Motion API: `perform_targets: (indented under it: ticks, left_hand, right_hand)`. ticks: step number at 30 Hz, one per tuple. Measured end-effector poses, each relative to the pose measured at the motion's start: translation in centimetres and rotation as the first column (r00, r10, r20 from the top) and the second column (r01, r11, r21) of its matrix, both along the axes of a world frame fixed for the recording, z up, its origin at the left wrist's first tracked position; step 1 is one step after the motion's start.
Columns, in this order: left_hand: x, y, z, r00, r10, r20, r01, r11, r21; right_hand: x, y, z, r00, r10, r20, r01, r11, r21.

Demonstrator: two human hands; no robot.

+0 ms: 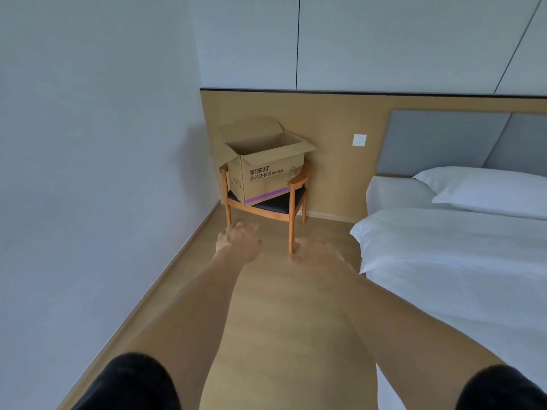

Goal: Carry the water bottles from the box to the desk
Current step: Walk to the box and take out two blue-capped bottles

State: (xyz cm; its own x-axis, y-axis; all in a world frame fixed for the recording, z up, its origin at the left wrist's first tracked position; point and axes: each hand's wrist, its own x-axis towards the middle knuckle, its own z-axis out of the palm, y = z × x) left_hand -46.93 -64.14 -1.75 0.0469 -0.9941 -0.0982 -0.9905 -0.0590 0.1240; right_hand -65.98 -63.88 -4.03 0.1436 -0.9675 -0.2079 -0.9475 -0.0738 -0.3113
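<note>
An open cardboard box with printed lettering and a purple stripe sits on a wooden chair in the far corner of the room. Its flaps stand open; its inside is hidden from here and no water bottles show. Both my arms stretch forward toward it. My left hand hangs in the air short of the chair, fingers relaxed and empty. My right hand is level with the chair's front leg, also relaxed and holding nothing. No desk is in view.
A bed with white sheets and a pillow fills the right side. A white wall runs along the left. A strip of wooden floor lies between them, leading to the chair. A wall socket sits right of the box.
</note>
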Motion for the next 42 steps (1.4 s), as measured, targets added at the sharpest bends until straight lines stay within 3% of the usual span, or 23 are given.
perform_targets:
  ticks: [9,20,28,42]
  left_hand:
    - [-4.9,-15.2,0.9,1.0,-0.018,0.0,0.018,1.0,-0.016]
    - [-8.5,-34.7,-2.3,0.996,-0.039,-0.074,0.037,0.999,-0.037]
    - [-8.5,-53.3,-1.5,0.975,-0.165,-0.152,0.158,0.986,-0.057]
    - [-8.9,-74.8,-4.7,0.979,-0.109,-0.173,0.1,0.993,-0.064]
  right_hand:
    - [-5.6,-15.9,0.4,1.0,0.007,-0.014,-0.007,1.0,-0.019]
    - [-7.6,-32.5,0.3,0.999,-0.035,-0.041,0.032,0.998,-0.06]
    - [-7.7,-48.5,2.7,0.992,-0.057,-0.11,0.051,0.997,-0.059]
    - [-7.4,-70.8,1.1,0.992,-0.063,-0.106,0.056,0.996,-0.068]
